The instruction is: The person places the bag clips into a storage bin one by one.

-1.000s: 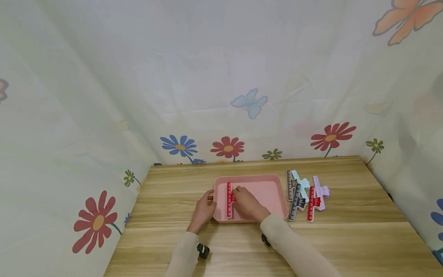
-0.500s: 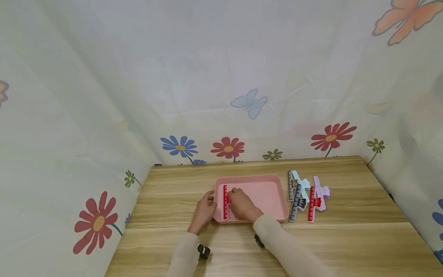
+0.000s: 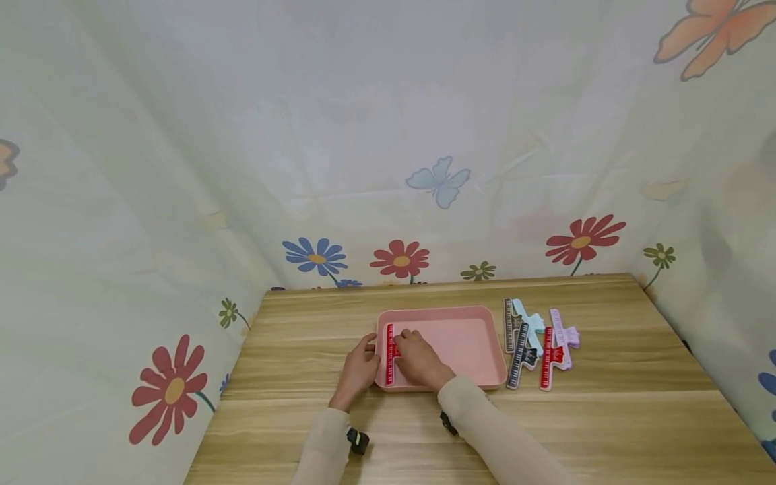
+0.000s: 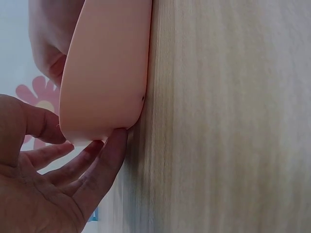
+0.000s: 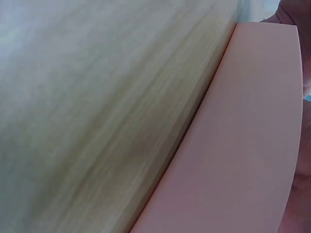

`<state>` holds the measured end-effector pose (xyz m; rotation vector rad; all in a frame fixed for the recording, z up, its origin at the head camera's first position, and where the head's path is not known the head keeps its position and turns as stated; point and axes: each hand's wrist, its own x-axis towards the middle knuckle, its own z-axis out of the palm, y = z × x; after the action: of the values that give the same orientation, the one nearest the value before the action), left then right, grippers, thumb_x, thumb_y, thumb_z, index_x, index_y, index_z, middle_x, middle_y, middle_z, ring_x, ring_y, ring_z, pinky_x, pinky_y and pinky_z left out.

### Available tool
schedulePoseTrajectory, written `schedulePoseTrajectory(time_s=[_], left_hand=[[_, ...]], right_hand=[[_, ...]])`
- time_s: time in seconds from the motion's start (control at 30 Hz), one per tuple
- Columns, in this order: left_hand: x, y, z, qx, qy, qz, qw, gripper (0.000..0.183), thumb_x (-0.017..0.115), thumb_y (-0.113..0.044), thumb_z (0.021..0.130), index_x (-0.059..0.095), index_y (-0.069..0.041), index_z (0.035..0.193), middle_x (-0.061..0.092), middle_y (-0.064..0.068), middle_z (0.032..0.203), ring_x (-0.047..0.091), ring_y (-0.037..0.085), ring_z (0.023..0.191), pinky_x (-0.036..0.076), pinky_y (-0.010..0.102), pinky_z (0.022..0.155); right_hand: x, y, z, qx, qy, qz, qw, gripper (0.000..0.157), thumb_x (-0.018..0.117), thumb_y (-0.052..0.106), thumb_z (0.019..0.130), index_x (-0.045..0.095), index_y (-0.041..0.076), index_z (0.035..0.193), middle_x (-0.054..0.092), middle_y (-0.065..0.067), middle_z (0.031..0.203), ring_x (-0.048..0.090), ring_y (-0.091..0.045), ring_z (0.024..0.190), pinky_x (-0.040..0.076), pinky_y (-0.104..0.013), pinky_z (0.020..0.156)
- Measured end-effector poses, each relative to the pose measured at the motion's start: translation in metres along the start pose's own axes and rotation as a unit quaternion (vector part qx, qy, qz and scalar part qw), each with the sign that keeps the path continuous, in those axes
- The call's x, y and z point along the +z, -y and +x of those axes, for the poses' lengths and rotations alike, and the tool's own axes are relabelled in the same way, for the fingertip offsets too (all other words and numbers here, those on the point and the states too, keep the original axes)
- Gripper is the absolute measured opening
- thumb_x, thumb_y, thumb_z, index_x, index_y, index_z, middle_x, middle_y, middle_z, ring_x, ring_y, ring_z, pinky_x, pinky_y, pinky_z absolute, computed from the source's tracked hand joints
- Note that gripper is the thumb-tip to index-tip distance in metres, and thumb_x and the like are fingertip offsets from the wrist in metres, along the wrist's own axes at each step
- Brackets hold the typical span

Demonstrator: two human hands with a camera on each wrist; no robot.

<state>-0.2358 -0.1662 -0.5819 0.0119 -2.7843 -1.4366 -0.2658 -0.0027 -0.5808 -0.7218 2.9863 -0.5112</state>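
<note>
A red clip [image 3: 390,355] with a piano-key pattern along its long bar lies at the left end inside the pink tray [image 3: 467,337]. My right hand [image 3: 420,359] reaches over the tray's near wall and grips the clip's handle, which its fingers mostly cover. At the tray's left end, my left hand [image 3: 359,369] holds the wall. In the left wrist view the thumb [image 4: 46,127] is at the rim, and the fingers [image 4: 109,155] lie against the outside. The right wrist view shows mainly the tray's outer wall [image 5: 233,131], with the hand partly hidden behind it.
Right of the tray lie several more piano-key clips: a black clip [image 3: 517,357], a brown clip [image 3: 508,327], a light blue clip [image 3: 533,322], a purple clip [image 3: 570,337] and a red one [image 3: 547,360], partly overlapping. A flowered curtain [image 3: 364,168] stands behind the wooden table [image 3: 303,323].
My right hand has moved left with the red clip, bringing it closer to the tray's left wall. The left hand and the tray have stayed in place.
</note>
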Motion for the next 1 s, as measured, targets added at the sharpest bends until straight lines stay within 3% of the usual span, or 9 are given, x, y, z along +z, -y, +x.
schedulePoseTrajectory(time_s=[0.17, 0.4, 1.0], left_hand=[[0.000, -0.001, 0.000, 0.002, 0.004, 0.000, 1.0000, 0.050, 0.056, -0.005, 0.096, 0.052, -0.001, 0.145, 0.068, 0.027, 0.124, 0.070, 0.035, 0.107, 0.058, 0.047, 0.086], [0.001, 0.000, 0.001, 0.000, -0.001, 0.001, 1.0000, 0.050, 0.056, -0.005, 0.096, 0.053, -0.002, 0.145, 0.068, 0.027, 0.124, 0.070, 0.035, 0.107, 0.058, 0.048, 0.087], [0.001, -0.001, -0.001, -0.006, 0.002, -0.005, 1.0000, 0.051, 0.055, -0.005, 0.096, 0.052, -0.002, 0.146, 0.067, 0.026, 0.125, 0.069, 0.034, 0.108, 0.058, 0.047, 0.089]], right_hand=[[-0.001, -0.001, -0.003, 0.018, -0.004, 0.015, 1.000, 0.051, 0.070, 0.023, 0.095, 0.057, 0.005, 0.141, 0.064, -0.016, 0.131, 0.060, -0.031, 0.120, 0.053, -0.046, 0.102], [-0.008, -0.005, -0.014, 0.021, -0.012, 0.000, 1.000, 0.053, 0.073, 0.024, 0.091, 0.058, 0.010, 0.140, 0.062, -0.014, 0.136, 0.057, -0.034, 0.127, 0.052, -0.055, 0.099], [-0.056, -0.021, -0.042, 0.004, -0.057, 0.001, 0.998, 0.050, 0.076, 0.028, 0.092, 0.063, 0.010, 0.136, 0.062, -0.010, 0.139, 0.057, -0.033, 0.130, 0.048, -0.056, 0.105]])
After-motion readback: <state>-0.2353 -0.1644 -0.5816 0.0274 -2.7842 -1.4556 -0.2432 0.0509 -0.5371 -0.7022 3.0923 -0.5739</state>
